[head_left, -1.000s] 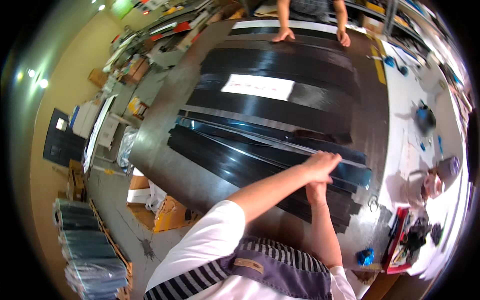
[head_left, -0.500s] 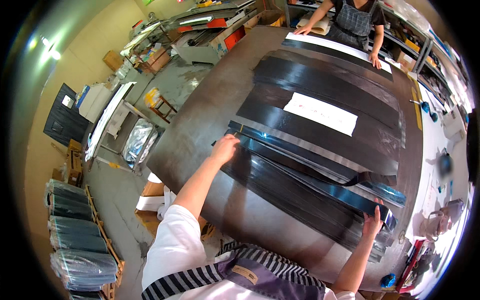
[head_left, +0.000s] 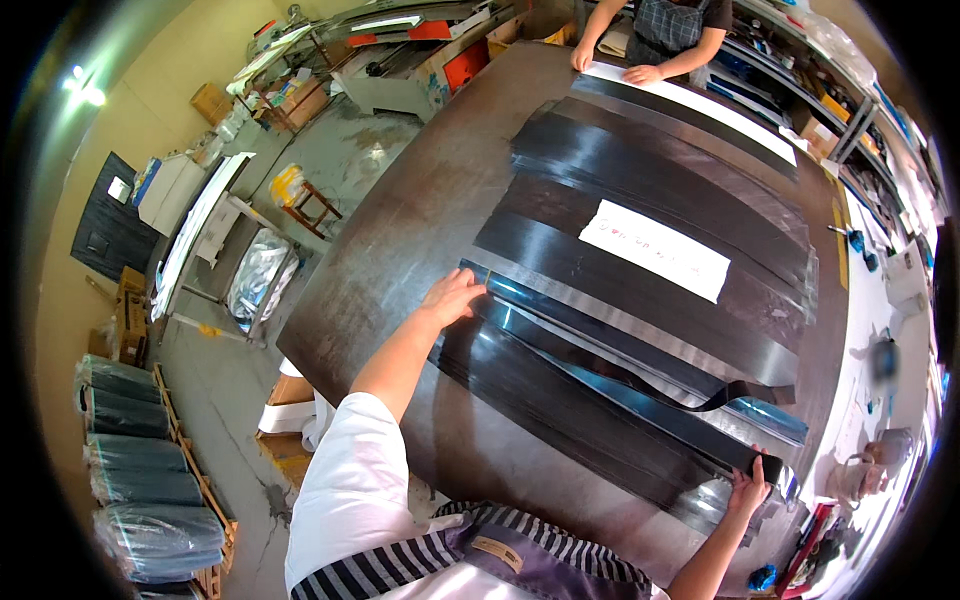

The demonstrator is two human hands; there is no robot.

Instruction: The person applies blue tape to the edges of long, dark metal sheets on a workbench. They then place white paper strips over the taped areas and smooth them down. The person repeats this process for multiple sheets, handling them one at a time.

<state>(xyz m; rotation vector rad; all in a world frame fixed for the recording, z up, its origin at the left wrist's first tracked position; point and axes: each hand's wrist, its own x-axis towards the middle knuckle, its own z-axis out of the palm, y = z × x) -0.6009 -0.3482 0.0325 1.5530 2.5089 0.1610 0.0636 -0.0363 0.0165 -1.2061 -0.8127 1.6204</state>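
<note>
Stretching between the hands (head_left: 452,298), a dark strip (head_left: 650,405) is pinched near both ends.

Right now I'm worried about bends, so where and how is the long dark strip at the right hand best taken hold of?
Probably by both ends, from the near side of the table: the long dark strip is narrow and stretched slantwise, so a single hold might let it flex. The right hand grips its right end; which strip the left hand touches is unclear.

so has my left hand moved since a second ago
Yes, leftward: your left hand was right of the white sheet and is now left of it.
</note>
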